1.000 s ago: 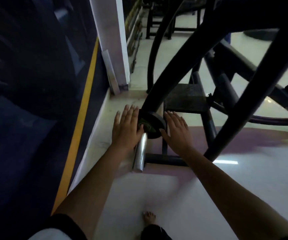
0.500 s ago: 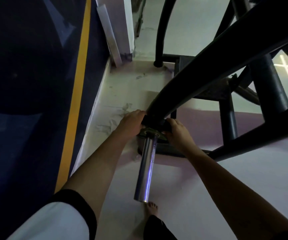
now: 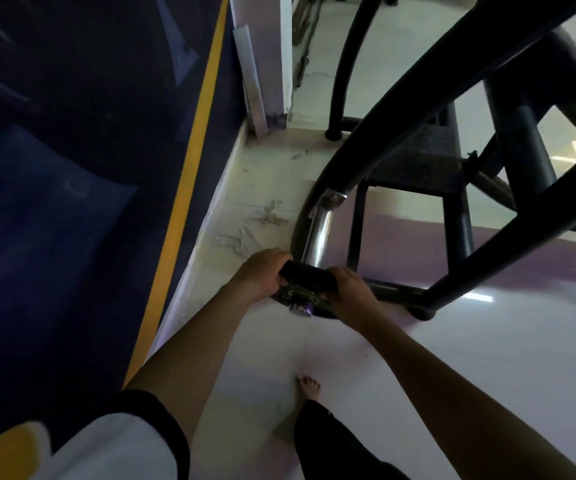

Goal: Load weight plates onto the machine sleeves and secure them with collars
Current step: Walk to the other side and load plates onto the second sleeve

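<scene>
A small black weight plate (image 3: 305, 275) sits near the outer end of the chrome sleeve (image 3: 317, 239), which sticks out from the black machine arm (image 3: 383, 133). My left hand (image 3: 262, 273) grips the plate's left rim and my right hand (image 3: 352, 292) grips its right rim. The sleeve's tip (image 3: 300, 308) pokes out just below the plate's greenish centre. Bare chrome shows between the plate and the arm. No collar is in view.
A dark wall with a yellow stripe (image 3: 182, 188) runs close on the left. The black machine frame (image 3: 508, 188) and a footplate (image 3: 418, 157) fill the right. My bare foot (image 3: 309, 386) stands on the pale floor below the sleeve.
One second ago my open hands flanked the plate seated against the arm. Both hands then gripped it, and the plate has slid outward along the sleeve to its end.
</scene>
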A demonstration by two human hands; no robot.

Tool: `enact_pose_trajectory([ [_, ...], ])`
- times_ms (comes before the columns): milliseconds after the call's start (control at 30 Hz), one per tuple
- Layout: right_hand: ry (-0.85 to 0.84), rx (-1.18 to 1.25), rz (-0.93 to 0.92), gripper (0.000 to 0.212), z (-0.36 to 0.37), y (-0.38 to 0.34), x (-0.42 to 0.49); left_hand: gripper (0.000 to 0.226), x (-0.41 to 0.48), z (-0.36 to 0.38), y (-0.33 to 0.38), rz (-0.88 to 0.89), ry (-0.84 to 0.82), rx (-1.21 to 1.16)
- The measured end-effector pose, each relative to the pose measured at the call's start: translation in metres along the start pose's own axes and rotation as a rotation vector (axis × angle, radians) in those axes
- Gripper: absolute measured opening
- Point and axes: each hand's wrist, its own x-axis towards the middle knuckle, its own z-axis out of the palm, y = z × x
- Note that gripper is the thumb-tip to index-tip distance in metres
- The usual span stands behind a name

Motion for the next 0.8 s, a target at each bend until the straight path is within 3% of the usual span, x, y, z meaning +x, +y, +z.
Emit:
enact_pose_trajectory([
  [333,0.057,0.037,-0.03,0.05,0.032,-0.05,-0.193,0.045,-0.208,0.032,0.048,0.029,0.1,-0.123],
  [533,0.093,0.025,-0.042,0.045,-0.027,-0.058,-0.296,0.039,-0.276,0.026,0.124,0.177,0.189,-0.097],
  [633,0.208,0.02,-0.071,0.043,-0.065,-0.052,-0.346,0.032,-0.292,0.018,0.179,0.278,0.23,-0.057],
  [800,0.4,0.023,-0.131,0.042,-0.135,-0.02,-0.426,0.041,-0.311,0.012,0.287,0.424,0.33,0.043],
])
